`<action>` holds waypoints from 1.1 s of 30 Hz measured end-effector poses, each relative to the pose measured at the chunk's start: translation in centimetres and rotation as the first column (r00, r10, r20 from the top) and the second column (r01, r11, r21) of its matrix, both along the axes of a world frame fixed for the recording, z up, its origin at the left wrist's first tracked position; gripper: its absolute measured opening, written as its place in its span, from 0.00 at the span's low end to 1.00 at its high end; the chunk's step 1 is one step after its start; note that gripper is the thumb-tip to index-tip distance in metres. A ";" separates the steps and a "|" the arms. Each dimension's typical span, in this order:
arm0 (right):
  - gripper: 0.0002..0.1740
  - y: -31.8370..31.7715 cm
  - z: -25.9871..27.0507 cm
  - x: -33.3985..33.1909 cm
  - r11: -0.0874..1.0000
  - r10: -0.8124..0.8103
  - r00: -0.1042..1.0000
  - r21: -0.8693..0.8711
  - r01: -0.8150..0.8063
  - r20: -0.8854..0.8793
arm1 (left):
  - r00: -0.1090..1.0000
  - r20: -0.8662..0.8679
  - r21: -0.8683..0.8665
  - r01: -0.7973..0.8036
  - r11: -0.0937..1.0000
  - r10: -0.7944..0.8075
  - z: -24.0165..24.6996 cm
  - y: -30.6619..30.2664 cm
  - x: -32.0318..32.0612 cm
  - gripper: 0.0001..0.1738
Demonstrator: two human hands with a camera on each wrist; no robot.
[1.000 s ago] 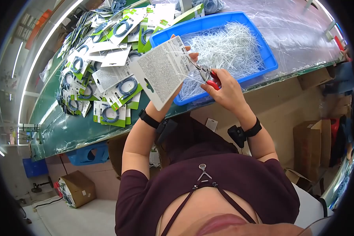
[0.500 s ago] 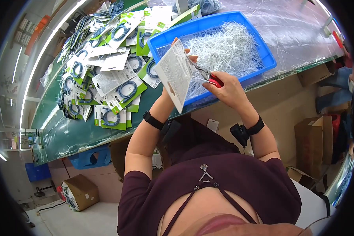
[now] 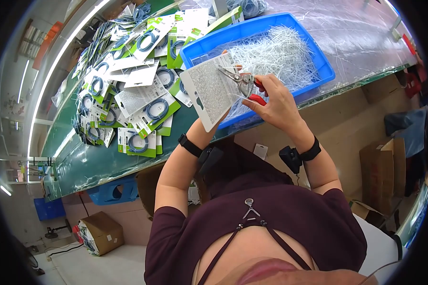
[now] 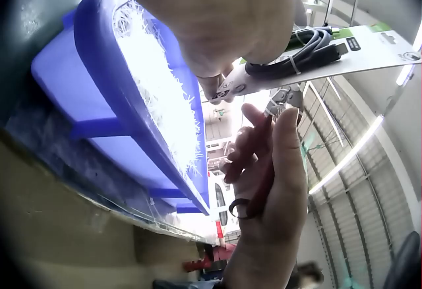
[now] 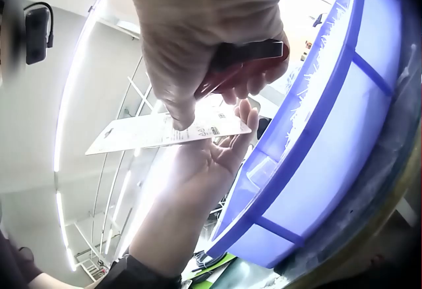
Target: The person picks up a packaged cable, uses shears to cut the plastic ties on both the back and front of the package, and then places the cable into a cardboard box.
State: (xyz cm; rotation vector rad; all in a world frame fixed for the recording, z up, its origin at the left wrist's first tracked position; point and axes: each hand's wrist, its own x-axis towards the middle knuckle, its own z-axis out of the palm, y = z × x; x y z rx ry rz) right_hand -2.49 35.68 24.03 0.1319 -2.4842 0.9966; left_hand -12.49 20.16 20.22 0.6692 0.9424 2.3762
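The right hand (image 3: 277,105) reaches in from the side with its wrist bent, its grip curled part-way around the spread red handles of a pair of cutters (image 3: 245,86), thumb under the lower one. The left hand (image 4: 224,28) is behind a printed card (image 3: 207,90), its grip bent at the edge to hold it up, palm side towards the coiled cable (image 4: 283,68) on the card's far face. The card is raised and tilted over the near corner of a blue tray (image 3: 325,71) heaped with white strips (image 3: 276,57). Left of it, carded cables (image 3: 150,109) overlap across the green table (image 3: 100,154). The card covers most of the left hand in the head view, and whether the cutters' tips touch its face cannot be told; glare washes out the strips in the left wrist view.
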 end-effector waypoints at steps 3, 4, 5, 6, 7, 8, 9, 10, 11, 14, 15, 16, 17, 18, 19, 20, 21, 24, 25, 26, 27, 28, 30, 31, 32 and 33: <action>0.31 -0.1 -0.4 -0.1 1.000 0.008 0.999 -0.016 -0.008 0.042 | 0.999 0.034 0.023 0.023 0.999 -0.023 -0.2 0.1 0.1 0.41; 0.30 -0.2 -0.6 0.0 0.999 0.010 0.999 -0.037 -0.009 0.041 | 0.997 0.061 0.053 0.052 0.997 -0.056 -0.3 0.1 0.1 0.41; 0.30 -0.2 -0.9 0.0 0.998 0.012 0.999 -0.059 -0.010 0.042 | 0.992 0.089 0.085 0.082 0.993 -0.089 -0.4 0.1 0.1 0.40; 0.30 -0.3 -1.1 0.1 0.997 0.013 0.999 -0.081 -0.010 0.043 | 0.986 0.116 0.117 0.110 0.987 -0.124 -0.5 0.1 0.1 0.40; 0.30 -0.2 -1.2 0.1 0.997 0.012 0.999 -0.081 -0.008 0.044 | 0.985 0.117 0.117 0.112 0.987 -0.125 -0.6 0.2 0.1 0.40; 0.30 -0.1 -1.4 0.1 0.995 0.036 0.996 -0.096 -0.029 0.079 | 0.986 0.125 0.111 0.099 0.989 -0.113 -0.6 0.2 0.0 0.40; 0.29 0.0 -1.5 0.0 0.993 0.062 0.992 -0.112 -0.049 0.114 | 0.986 0.134 0.105 0.086 0.991 -0.100 -0.7 0.2 0.0 0.40; 0.29 0.0 -1.6 0.0 0.989 0.089 0.985 -0.130 -0.070 0.151 | 0.986 0.144 0.098 0.071 0.993 -0.085 -0.9 0.2 -0.1 0.41; 0.29 0.2 -1.4 0.1 0.989 0.091 0.983 -0.133 -0.070 0.157 | 0.985 0.151 0.096 0.069 0.993 -0.083 -1.2 0.1 -0.5 0.41; 0.29 0.3 -1.0 1.0 0.974 0.137 0.896 -0.223 -0.043 0.423 | 0.996 0.034 0.024 -0.079 0.997 0.079 -2.7 -0.7 -2.2 0.38; 0.29 0.2 -1.5 1.4 0.972 0.150 0.889 -0.230 -0.052 0.432 | 0.995 0.045 0.017 -0.091 0.996 0.090 -2.6 -1.1 -2.2 0.38; 0.29 0.1 -1.8 2.0 0.980 0.136 0.927 -0.188 -0.073 0.350 | 0.991 0.010 0.021 -0.135 0.991 0.135 -1.9 -1.2 -2.3 0.37; 0.29 0.0 -2.2 2.6 0.986 0.123 0.957 -0.145 -0.087 0.262 | 0.984 -0.025 0.026 -0.176 0.984 0.177 -1.2 -1.3 -2.2 0.37; 0.30 -0.2 -2.5 3.0 0.991 0.109 0.980 -0.100 -0.093 0.169 | 0.975 -0.063 0.033 -0.213 0.977 0.214 -0.8 -1.4 -2.2 0.36; 0.30 -0.4 -2.7 3.1 0.990 0.113 0.979 -0.101 -0.096 0.171 | 0.974 -0.061 0.031 -0.216 0.976 0.217 -0.9 -1.4 -2.2 0.36; 0.30 -0.7 -2.9 3.2 0.994 0.090 0.981 -0.079 -0.077 0.173 | 0.978 -0.045 0.058 -0.203 0.978 0.205 -0.9 -1.3 -2.2 0.36; 0.31 -0.9 -3.0 3.2 0.997 0.066 0.983 -0.055 -0.057 0.173 | 0.981 -0.032 0.087 -0.188 0.978 0.192 -0.9 -1.1 -2.2 0.36; 0.31 -1.4 -2.4 3.2 0.998 0.042 0.984 -0.044 -0.035 0.175 | 0.985 -0.025 0.122 -0.167 0.978 0.172 -0.7 -0.7 -2.1 0.35; 0.31 -1.4 -2.1 3.2 0.998 0.044 0.982 -0.060 -0.033 0.182 | 0.986 -0.028 0.124 -0.161 0.979 0.166 -0.7 -0.7 -2.0 0.35; 0.31 -1.5 -1.9 3.2 0.997 0.046 0.981 -0.076 -0.032 0.190 | 0.987 -0.029 0.125 -0.155 0.980 0.160 -0.7 -0.7 -1.9 0.35; 0.31 -1.4 -2.0 3.1 0.997 0.048 0.981 -0.076 -0.034 0.190 | 0.986 -0.030 0.125 -0.157 0.980 0.162 -0.7 -0.6 -1.7 0.35; 0.30 -1.4 -2.0 3.0 0.996 0.051 0.981 -0.081 -0.036 0.187 | 0.988 -0.003 0.132 -0.153 0.979 0.155 -0.7 -0.5 -1.6 0.35; 0.29 -1.4 -2.1 2.9 0.995 0.055 0.982 -0.091 -0.039 0.179 | 0.989 0.049 0.145 -0.142 0.979 0.136 -0.5 -0.4 -1.5 0.35; 0.29 -1.4 -2.1 2.9 0.995 0.054 0.983 -0.091 -0.038 0.177 | 0.990 0.046 0.145 -0.140 0.979 0.135 -0.5 -0.4 -1.6 0.35; 0.29 -1.3 -2.2 2.8 0.994 0.065 0.982 -0.101 -0.048 0.175 | 0.988 0.049 0.140 -0.152 0.978 0.146 -0.5 -0.4 -1.7 0.36; 0.28 -1.2 -2.2 2.8 0.992 0.075 0.982 -0.109 -0.057 0.174 | 0.986 0.053 0.136 -0.163 0.977 0.157 -0.5 -0.4 -1.8 0.36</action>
